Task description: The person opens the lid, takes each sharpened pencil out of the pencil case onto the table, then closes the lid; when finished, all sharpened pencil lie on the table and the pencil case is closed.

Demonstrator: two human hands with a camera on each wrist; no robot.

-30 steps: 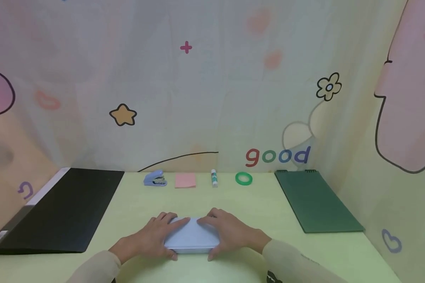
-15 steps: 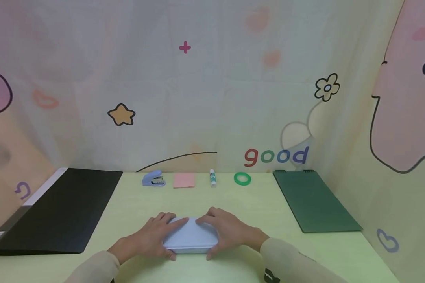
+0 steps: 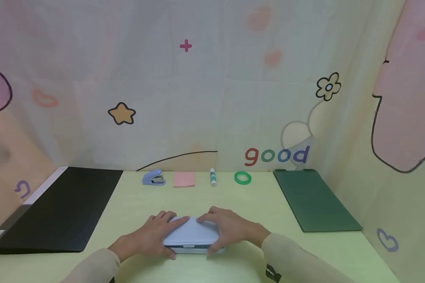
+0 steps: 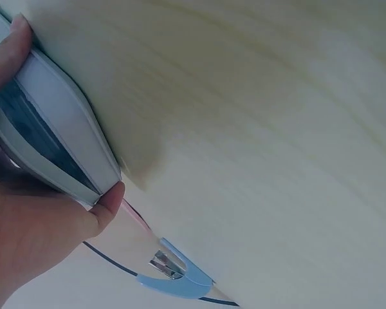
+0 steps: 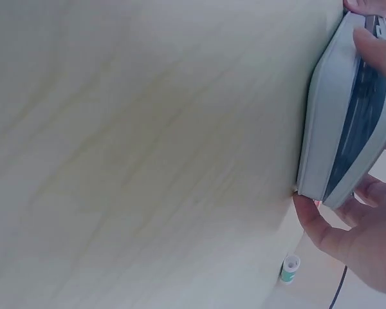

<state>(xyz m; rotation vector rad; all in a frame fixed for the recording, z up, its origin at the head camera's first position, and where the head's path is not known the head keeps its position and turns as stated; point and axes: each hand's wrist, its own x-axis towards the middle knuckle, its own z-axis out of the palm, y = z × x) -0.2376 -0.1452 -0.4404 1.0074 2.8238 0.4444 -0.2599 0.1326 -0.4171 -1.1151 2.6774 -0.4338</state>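
A light blue hinged case (image 3: 193, 232) lies on the table close to me. Its lid stands slightly raised along the front edge, and a dark blue band shows in the gap. My left hand (image 3: 149, 237) grips the case's left end, thumb at the front and fingers toward the back. On the opposite end my right hand (image 3: 230, 230) holds it the same way, its thumb near the front gap. In the left wrist view the gap of the case (image 4: 71, 116) widens away from the corner. The right wrist view shows the case (image 5: 328, 116) from its other end. Its contents are hidden.
Along the back stand a blue stapler (image 3: 154, 178), pink sticky notes (image 3: 184, 179), a glue stick (image 3: 213, 177) and a green tape roll (image 3: 242, 178). A black folder (image 3: 63, 208) lies left, a dark green clipboard-like board (image 3: 315, 200) right. A printed curtain (image 3: 156, 86) closes the back.
The case was closed in the earlier frames; its lid is now lifted a little at the front, showing the dark band. Both hands stay at its ends.
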